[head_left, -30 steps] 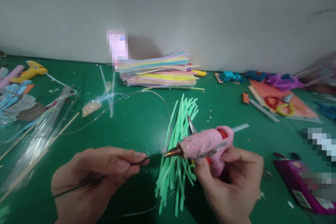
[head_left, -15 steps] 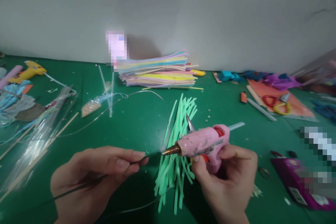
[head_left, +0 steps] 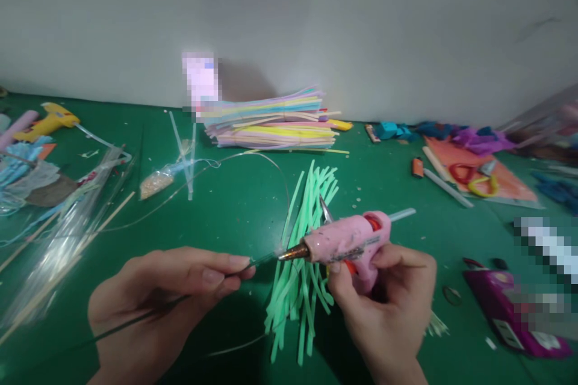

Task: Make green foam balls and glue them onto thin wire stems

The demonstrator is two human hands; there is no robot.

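My left hand [head_left: 180, 298] pinches a thin dark green stem [head_left: 139, 317] between thumb and fingers, its tip pointing right. My right hand [head_left: 388, 301] is wrapped round the handle of a pink hot glue gun [head_left: 343, 240], with a clear glue stick [head_left: 403, 215] jutting from its back. The gun's metal nozzle [head_left: 294, 251] is at the stem's tip, where a small clear blob shows; whether they touch I cannot tell. A thin wire loop [head_left: 285, 183] curves from near the tip. Beneath the gun lies a bunch of light green strips [head_left: 300, 222].
Behind are bundles of pastel strips [head_left: 275, 126]. At the left lie a yellow glue gun [head_left: 49, 123], a small bag of beads [head_left: 156, 183] and clear plastic sleeves [head_left: 58, 252]. Scissors [head_left: 478, 177], an orange lighter [head_left: 418, 167] and a purple device [head_left: 506, 307] are at the right.
The pink glue gun and my right hand have shifted very slightly left. The left hand holds the stem in nearly the same place.
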